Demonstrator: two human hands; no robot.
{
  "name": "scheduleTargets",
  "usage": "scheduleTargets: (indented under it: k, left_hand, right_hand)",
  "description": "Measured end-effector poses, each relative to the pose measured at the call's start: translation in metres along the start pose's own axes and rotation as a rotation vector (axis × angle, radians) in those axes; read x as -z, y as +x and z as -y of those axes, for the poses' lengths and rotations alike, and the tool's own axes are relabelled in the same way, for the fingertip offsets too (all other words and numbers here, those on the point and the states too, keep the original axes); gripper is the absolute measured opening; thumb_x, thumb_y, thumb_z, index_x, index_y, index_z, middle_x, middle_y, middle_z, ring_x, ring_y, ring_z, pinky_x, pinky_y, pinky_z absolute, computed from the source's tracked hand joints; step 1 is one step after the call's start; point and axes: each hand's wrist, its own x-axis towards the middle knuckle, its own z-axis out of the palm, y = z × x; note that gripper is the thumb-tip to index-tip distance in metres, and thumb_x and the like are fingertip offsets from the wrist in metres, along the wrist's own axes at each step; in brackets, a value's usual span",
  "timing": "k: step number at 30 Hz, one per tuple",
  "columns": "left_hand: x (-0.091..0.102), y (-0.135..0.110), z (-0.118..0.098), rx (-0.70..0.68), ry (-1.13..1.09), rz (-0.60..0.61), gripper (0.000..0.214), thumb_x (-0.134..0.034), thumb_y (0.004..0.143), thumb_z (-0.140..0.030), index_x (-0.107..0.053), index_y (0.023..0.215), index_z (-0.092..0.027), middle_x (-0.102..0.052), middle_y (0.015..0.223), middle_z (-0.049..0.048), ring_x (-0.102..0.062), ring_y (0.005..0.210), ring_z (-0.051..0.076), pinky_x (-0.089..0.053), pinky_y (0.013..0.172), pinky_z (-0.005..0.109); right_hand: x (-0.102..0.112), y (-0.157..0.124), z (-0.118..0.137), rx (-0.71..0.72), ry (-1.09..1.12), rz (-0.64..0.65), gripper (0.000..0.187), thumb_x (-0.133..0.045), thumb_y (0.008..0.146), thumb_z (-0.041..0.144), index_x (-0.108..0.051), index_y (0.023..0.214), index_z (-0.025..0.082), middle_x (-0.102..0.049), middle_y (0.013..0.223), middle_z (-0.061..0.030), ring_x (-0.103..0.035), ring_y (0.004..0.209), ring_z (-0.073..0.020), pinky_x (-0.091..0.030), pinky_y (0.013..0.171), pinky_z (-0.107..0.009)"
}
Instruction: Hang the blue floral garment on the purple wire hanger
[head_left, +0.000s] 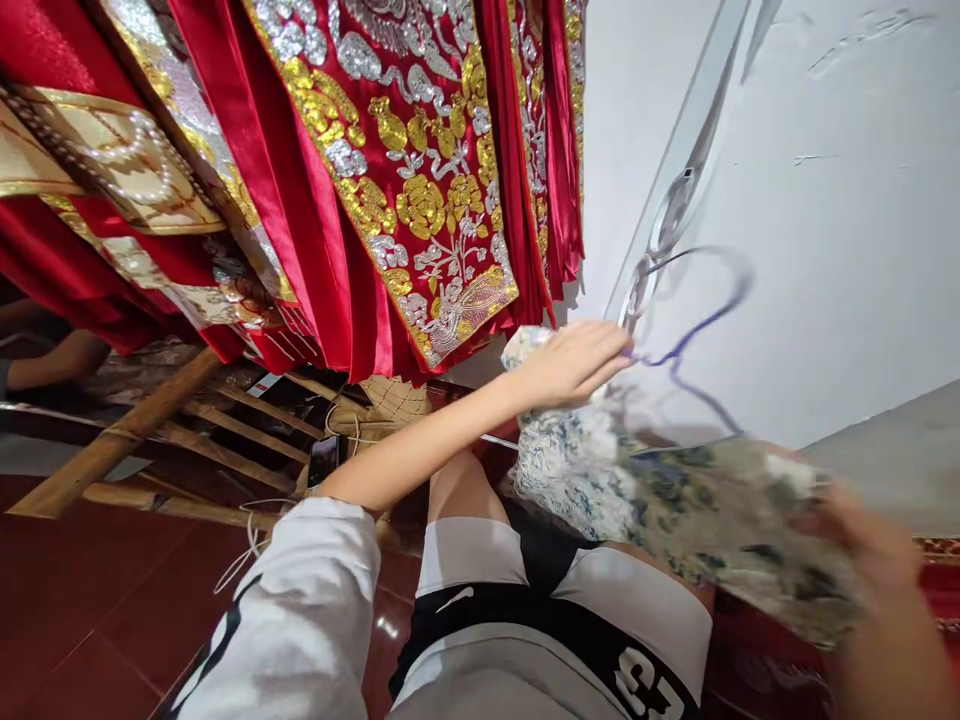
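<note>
A purple wire hanger (705, 325) is partly smeared by motion beside the white wall. My left hand (577, 365) reaches across and is closed on one arm of it. Below hangs a patterned garment (577, 470), whitish with blue and green-brown motifs, blurred toward the right. At its right end my right hand (870, 540) is closed on the cloth; motion smears the fingers. How the hanger sits in the garment is partly hidden.
Red costumes (420, 200) with gold and silver embroidery hang at upper left. A metal strip with loops (671, 210) runs along the wall (847, 200). At left are a bamboo bench (225, 440), a phone (325, 460), a white cable (251, 545) and another arm (45, 365).
</note>
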Motion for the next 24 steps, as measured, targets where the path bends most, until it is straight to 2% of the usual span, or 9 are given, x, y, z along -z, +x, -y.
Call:
scheduleTargets:
  k: [3, 6, 9, 12, 14, 16, 18, 20, 24]
  left_hand:
    - [-0.027, -0.024, 0.009, 0.121, -0.085, -0.067, 0.032, -0.029, 0.103, -0.041, -0.051, 0.087, -0.025, -0.059, 0.090, 0.0104, -0.054, 0.092, 0.028, -0.042, 0.092, 0.044]
    - [-0.039, -0.022, 0.011, 0.376, -0.233, -0.406, 0.038, -0.021, 0.103, -0.052, -0.042, 0.085, -0.025, -0.055, 0.093, 0.0084, -0.052, 0.096, 0.026, -0.042, 0.094, 0.045]
    - [-0.034, -0.006, -0.002, 0.579, -0.493, -0.662, 0.038, -0.015, 0.103, -0.052, -0.034, 0.085, -0.025, -0.050, 0.095, 0.0078, -0.052, 0.098, 0.023, -0.045, 0.094, 0.044]
    - [-0.019, 0.003, -0.030, 0.629, -0.784, -0.550, 0.034, -0.013, 0.103, -0.045, -0.030, 0.083, -0.024, -0.049, 0.089, 0.0079, -0.053, 0.090, 0.023, -0.048, 0.090, 0.046]
    - [-0.009, 0.003, -0.048, 0.639, -0.962, -0.459, 0.032, -0.014, 0.102, -0.042, -0.030, 0.082, -0.023, -0.049, 0.086, 0.0084, -0.055, 0.087, 0.023, -0.049, 0.090, 0.048]
    - [-0.001, 0.003, -0.061, 0.657, -1.085, -0.413, 0.031, -0.017, 0.102, -0.041, -0.032, 0.081, -0.023, -0.051, 0.088, 0.0099, -0.058, 0.088, 0.023, -0.050, 0.092, 0.050]
    - [0.003, 0.005, -0.063, 0.696, -1.129, -0.358, 0.032, -0.017, 0.102, -0.040, -0.037, 0.084, -0.022, -0.057, 0.095, 0.0124, -0.062, 0.093, 0.023, -0.051, 0.095, 0.049]
    - [0.003, 0.007, -0.056, 0.720, -1.119, -0.290, 0.036, -0.014, 0.104, -0.040, -0.044, 0.093, -0.022, -0.063, 0.111, 0.0132, -0.065, 0.105, 0.023, -0.052, 0.097, 0.048]
    - [-0.010, -0.007, -0.029, 0.622, -1.055, -0.255, 0.048, -0.007, 0.106, -0.042, -0.048, 0.128, -0.027, -0.061, 0.141, 0.0078, -0.063, 0.126, 0.023, -0.053, 0.101, 0.050]
  right_hand:
    - [-0.031, 0.018, -0.010, -0.197, 0.245, 0.212, 0.049, -0.074, 0.072, 0.054, -0.075, 0.116, 0.031, -0.080, 0.096, -0.0105, -0.077, 0.085, -0.0390, -0.065, 0.068, -0.053]
    - [-0.050, 0.022, -0.005, 0.042, 0.109, 0.279, 0.051, -0.070, 0.081, 0.057, -0.071, 0.124, 0.030, -0.075, 0.122, -0.0114, -0.072, 0.112, -0.0366, -0.061, 0.093, -0.051]
    - [-0.065, 0.031, 0.001, 0.226, -0.169, 0.067, 0.058, -0.066, 0.089, 0.052, -0.056, 0.143, 0.032, -0.057, 0.149, -0.0097, -0.057, 0.135, -0.0345, -0.047, 0.113, -0.053]
    - [-0.075, 0.048, -0.003, 0.307, -0.397, -0.208, 0.075, -0.068, 0.089, 0.050, -0.037, 0.155, 0.034, -0.041, 0.160, -0.0116, -0.041, 0.147, -0.0358, -0.035, 0.120, -0.058]
    - [-0.075, 0.059, -0.010, 0.364, -0.447, -0.248, 0.079, -0.071, 0.086, 0.049, -0.037, 0.155, 0.032, -0.040, 0.160, -0.0138, -0.036, 0.150, -0.0366, -0.032, 0.122, -0.057]
    - [-0.067, 0.063, -0.014, 0.311, -0.346, -0.252, 0.068, -0.076, 0.080, 0.050, -0.053, 0.141, 0.030, -0.057, 0.143, -0.0129, -0.053, 0.136, -0.0362, -0.047, 0.110, -0.053]
    - [-0.057, 0.063, -0.012, 0.101, -0.100, -0.254, 0.048, -0.080, 0.075, 0.054, -0.066, 0.112, 0.028, -0.071, 0.100, -0.0068, -0.071, 0.089, -0.0294, -0.060, 0.073, -0.042]
    - [-0.049, 0.063, 0.001, -0.105, 0.171, -0.264, 0.045, -0.083, 0.068, 0.061, -0.065, 0.087, 0.025, -0.062, 0.065, -0.0003, -0.057, 0.050, -0.0188, -0.047, 0.044, -0.031]
    - [-0.038, 0.088, 0.042, -0.094, 0.312, -0.441, 0.050, -0.087, 0.059, 0.062, -0.063, 0.080, 0.023, -0.058, 0.062, -0.0025, -0.052, 0.043, -0.0172, -0.037, 0.036, -0.030]
